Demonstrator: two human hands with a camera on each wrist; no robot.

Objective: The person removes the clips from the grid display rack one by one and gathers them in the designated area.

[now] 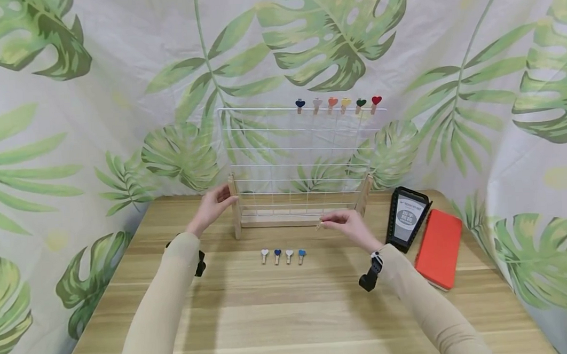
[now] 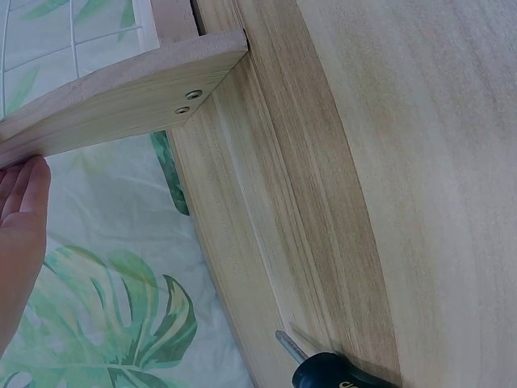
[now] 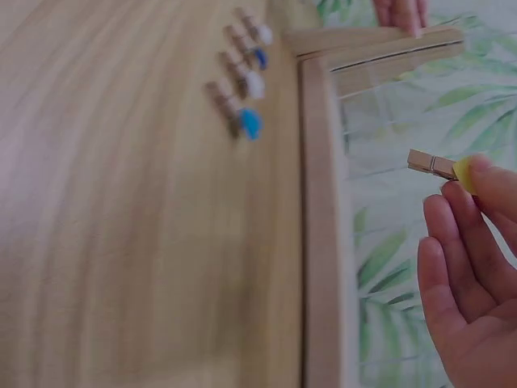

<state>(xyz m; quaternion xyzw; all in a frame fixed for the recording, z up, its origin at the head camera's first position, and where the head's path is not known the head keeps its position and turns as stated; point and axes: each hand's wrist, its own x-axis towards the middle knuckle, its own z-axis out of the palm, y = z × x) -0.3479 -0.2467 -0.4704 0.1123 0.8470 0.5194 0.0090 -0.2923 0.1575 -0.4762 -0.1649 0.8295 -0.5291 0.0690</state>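
Note:
My right hand [image 1: 346, 224] pinches a small wooden clothespin [image 3: 432, 164] with a yellow heart [image 3: 464, 174] between thumb and fingertips, in front of the rack's lower right. At the rack's left side, my left hand [image 1: 215, 204] grips the wooden post [image 1: 235, 206], thumb in front; its fingers rest against the wood in the left wrist view. The white wire grid rack [image 1: 308, 192] stands upright in wooden supports. Several clothespins with coloured hearts sit along its top wire, including a red one [image 1: 377, 101]. On the table before it lies a row of heart clothespins, among them a light blue one [image 1: 302, 254].
A black case with a grey label [image 1: 407, 218] lies right of the rack, beside a red notebook [image 1: 439, 249]. Near the table's left edge is a dark-handled tool with a metal shaft [image 2: 327, 373]. A leaf-print curtain [image 1: 129, 89] hangs behind the wooden table [image 1: 281, 321].

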